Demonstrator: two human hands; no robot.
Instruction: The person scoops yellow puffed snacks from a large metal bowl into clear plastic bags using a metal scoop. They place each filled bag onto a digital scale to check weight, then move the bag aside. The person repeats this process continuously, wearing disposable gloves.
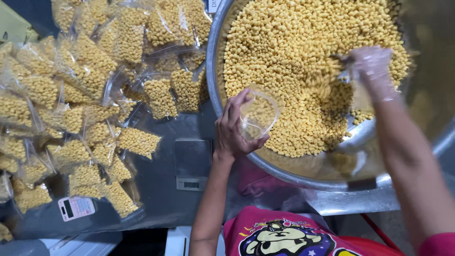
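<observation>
Filling most of a large round metal basin (pixel 215 90), a heap of small yellow puffed snacks (pixel 294 61) slopes toward the left hand (pixel 234 130), whose fingers curl around the mouth of a clear plastic bag (pixel 258 114) held open over the rim. The gloved right hand (pixel 372 71) is closed on a blurred scoop, pushing snacks. Left on the desk (pixel 161 185) lie many sealed clear bags of snacks (pixel 80 95), a small grey scale (pixel 192 163), and a pink-and-white calculator (pixel 76 207).

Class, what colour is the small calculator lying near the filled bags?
The calculator is pink and white, seen in the head view.
</observation>
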